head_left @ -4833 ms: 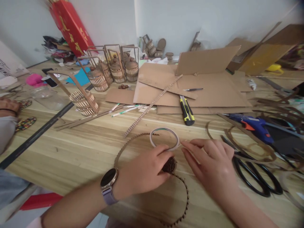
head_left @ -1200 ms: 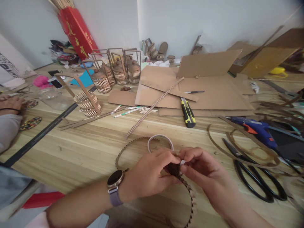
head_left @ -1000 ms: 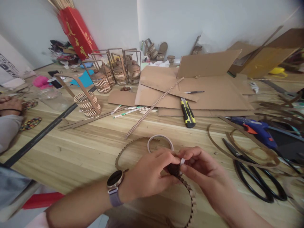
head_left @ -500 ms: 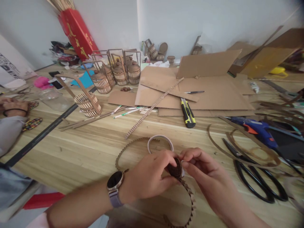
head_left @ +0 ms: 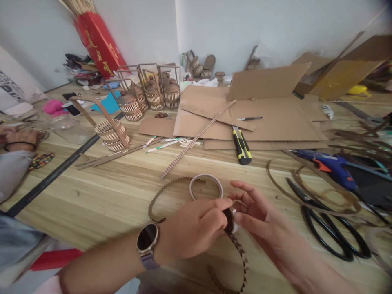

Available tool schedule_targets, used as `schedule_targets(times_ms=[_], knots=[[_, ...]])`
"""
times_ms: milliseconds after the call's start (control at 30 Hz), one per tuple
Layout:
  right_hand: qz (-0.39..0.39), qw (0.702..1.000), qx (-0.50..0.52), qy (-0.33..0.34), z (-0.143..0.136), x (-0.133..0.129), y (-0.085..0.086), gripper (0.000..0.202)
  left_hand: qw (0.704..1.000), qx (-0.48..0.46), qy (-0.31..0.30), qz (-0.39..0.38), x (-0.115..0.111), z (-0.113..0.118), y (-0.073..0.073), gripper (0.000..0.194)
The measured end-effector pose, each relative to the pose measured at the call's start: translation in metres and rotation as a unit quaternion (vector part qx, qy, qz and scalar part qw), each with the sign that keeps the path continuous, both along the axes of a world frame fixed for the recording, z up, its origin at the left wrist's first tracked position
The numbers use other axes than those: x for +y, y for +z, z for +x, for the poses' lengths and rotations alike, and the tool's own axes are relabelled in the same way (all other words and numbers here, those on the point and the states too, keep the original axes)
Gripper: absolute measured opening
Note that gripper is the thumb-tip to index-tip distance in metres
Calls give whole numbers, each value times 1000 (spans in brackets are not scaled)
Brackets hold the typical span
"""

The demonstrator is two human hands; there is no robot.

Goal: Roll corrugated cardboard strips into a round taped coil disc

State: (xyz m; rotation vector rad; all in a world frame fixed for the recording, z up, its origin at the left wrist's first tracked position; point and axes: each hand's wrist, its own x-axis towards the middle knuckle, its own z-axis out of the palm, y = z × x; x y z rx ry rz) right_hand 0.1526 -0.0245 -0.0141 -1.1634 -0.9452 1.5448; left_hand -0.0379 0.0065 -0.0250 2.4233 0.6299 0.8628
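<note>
My left hand [head_left: 199, 226], with a watch on its wrist, is closed around a small round brown coil [head_left: 229, 222] that has a whitish edge on its right side. A notched brown strip [head_left: 244, 261] curves down from below the coil. My right hand [head_left: 255, 218] is beside it with fingers spread; its thumb is at the whitish edge, and whether it presses there I cannot tell. Behind my hands lie a pale tape ring [head_left: 221, 188] and another curved notched strip [head_left: 151, 200]. My left palm and part of the coil are hidden.
Black scissors [head_left: 330, 232] and a blue glue gun [head_left: 330, 167] lie to the right. A yellow-black utility knife [head_left: 241, 147] rests by cardboard sheets [head_left: 275, 122]. Small slatted baskets [head_left: 131, 106] stand back left. Another person's hands [head_left: 21, 136] are at the far left.
My right fingers have spread and lifted away from the coil, where they were pinching at its edge. My left fingers have curled over the coil's top, covering more of it.
</note>
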Motion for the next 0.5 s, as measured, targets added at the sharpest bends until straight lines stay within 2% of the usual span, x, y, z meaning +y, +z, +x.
schedule_targets(times_ms=[67, 133, 200, 267, 367, 500], knots=[[50, 998, -45, -19, 1, 0, 0, 20, 999, -14, 6, -28, 0, 1, -1, 12], [146, 979, -140, -34, 1, 0, -1, 9, 996, -28, 18, -80, -1, 2, 0, 15], [244, 938, -243, -48, 1, -1, -2, 4, 990, -32, 33, -131, -2, 2, 1, 19], [311, 896, -312, -60, 1, -2, -2, 9, 983, -34, 47, -172, -3, 3, 3, 21], [362, 856, -364, -60, 1, -3, -4, 14, 973, -42, 63, -216, -5, 3, 6, 25], [393, 830, -392, -52, 1, -3, -4, 15, 965, -59, 65, -245, -6, 4, 9, 29]])
